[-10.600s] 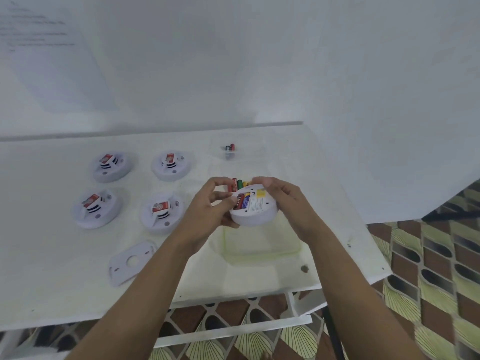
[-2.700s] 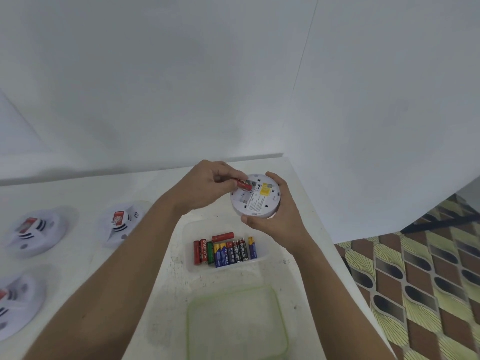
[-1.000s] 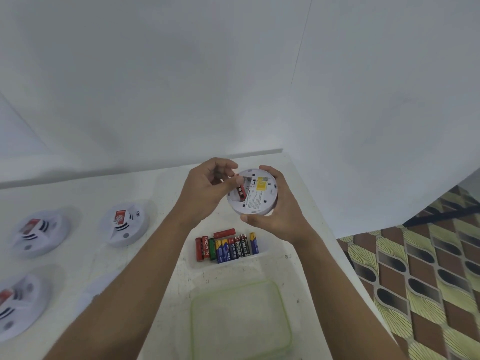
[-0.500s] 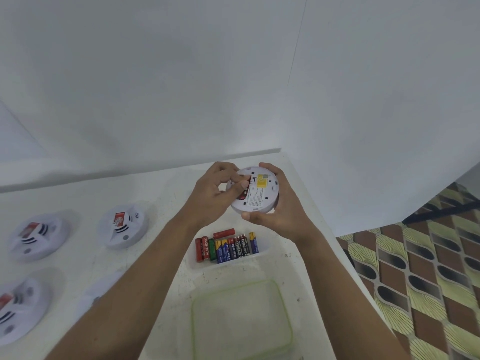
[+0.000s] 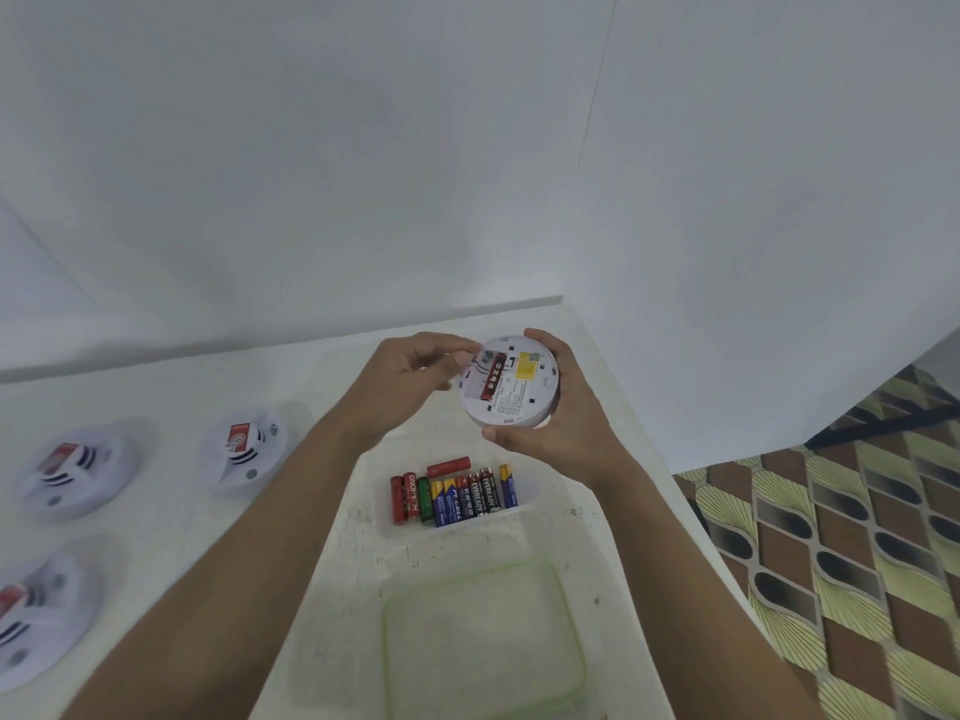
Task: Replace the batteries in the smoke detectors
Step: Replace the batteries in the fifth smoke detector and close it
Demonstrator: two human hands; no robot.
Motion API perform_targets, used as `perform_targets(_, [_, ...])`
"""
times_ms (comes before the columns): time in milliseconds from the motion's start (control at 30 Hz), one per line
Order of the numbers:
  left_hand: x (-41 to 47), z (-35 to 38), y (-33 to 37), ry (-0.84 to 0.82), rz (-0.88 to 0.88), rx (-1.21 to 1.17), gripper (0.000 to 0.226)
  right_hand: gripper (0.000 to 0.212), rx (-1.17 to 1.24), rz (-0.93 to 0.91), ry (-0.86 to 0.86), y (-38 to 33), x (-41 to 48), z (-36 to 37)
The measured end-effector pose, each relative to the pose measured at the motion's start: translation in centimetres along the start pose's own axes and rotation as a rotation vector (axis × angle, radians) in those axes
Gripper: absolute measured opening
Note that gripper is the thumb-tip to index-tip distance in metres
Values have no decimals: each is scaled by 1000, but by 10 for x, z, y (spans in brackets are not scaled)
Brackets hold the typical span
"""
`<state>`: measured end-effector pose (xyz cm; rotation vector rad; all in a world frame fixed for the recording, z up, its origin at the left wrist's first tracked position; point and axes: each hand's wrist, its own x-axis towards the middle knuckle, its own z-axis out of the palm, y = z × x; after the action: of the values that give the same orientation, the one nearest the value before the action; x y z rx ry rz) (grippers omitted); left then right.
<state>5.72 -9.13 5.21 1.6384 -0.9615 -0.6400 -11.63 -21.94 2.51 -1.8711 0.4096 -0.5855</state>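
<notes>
My right hand (image 5: 561, 423) grips a round white smoke detector (image 5: 519, 402) above the table, its back facing me. A red battery (image 5: 493, 377) lies in its open compartment, beside a yellow label. My left hand (image 5: 405, 379) has curled fingers, with thumb and index fingertip at the detector's left rim. Below the hands, a clear shallow tray (image 5: 530, 504) holds several batteries (image 5: 457, 498) in a row, red, green, blue and black, with one red one lying across the back.
Three more smoke detectors (image 5: 244, 449) (image 5: 67, 472) (image 5: 31, 621) lie on the white table (image 5: 171, 511) at the left. A clear green-rimmed container (image 5: 483, 636) sits near me. The table's right edge drops to a patterned floor (image 5: 857, 537). White walls stand behind.
My left hand pressed the red battery into the compartment and has drawn back to the detector's left rim, so the battery now shows. My right hand holds the detector nearly still.
</notes>
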Motion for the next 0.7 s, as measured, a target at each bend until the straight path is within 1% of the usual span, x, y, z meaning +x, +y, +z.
perform_targets(67, [5, -14, -3, 30, -77, 89, 19, 98, 7, 19, 2, 1, -2, 1])
perform_targets(133, [13, -28, -10, 88, -139, 244, 16, 99, 8, 37, 6, 2, -3, 3])
perform_targets(233, [25, -41, -13, 179, -183, 500, 16, 99, 8, 55, 5, 4, -3, 4])
perform_targets(267, [30, -42, -13, 170, -200, 594, 17, 98, 9, 58, 2, 4, -3, 5])
perform_targets(333, [41, -42, -11, 99, -265, 769, 19, 98, 12, 59, 0, 4, -3, 5])
perform_targets(433, [52, -33, -8, -35, -373, 969, 6, 99, 9, 55, 6, 5, -2, 6])
perform_targets(467, [54, -29, -8, -59, -401, 994, 8, 99, 11, 55, 7, 5, -2, 6])
perform_targets(567, [59, -20, -11, -74, -483, 974, 22, 100, 4, 55, -3, 6, -2, 4])
perform_targets(700, [61, -13, -14, -136, -545, 1073, 25, 99, -8, 53, -4, 8, -1, 0])
